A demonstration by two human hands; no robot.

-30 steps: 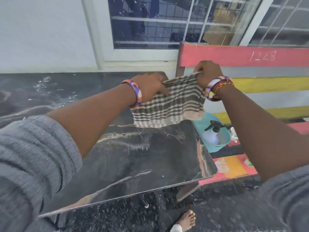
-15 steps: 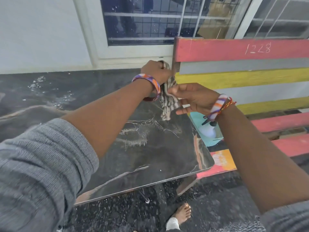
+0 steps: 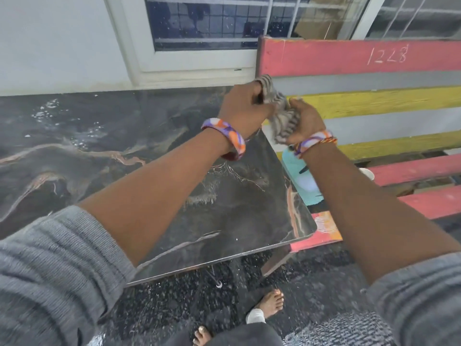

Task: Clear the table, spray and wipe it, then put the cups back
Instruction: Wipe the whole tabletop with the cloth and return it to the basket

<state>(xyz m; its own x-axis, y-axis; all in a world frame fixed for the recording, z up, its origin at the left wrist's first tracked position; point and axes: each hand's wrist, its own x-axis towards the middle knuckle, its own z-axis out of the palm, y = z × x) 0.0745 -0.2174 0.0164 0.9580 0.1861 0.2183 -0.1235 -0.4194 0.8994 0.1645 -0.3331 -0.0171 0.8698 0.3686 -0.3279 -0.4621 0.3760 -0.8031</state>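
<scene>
- Striped brown-and-cream cloth is bunched between both hands, held up in the air above the far right corner of the counter.
- The left hand has its grip closed round the cloth's upper end, fingers curled over it.
- The right hand has its grip closed on the lower end, and the fabric bulges between the two fists.
- The dark marbled counter shows pale droplets near its far left edge.
- Beside the counter's right edge stands a painted bench with pink, grey and yellow slats; a teal tray holding a spray bottle lies on it, partly hidden by the right forearm.
- A white cup peeks out on the bench seat.
</scene>
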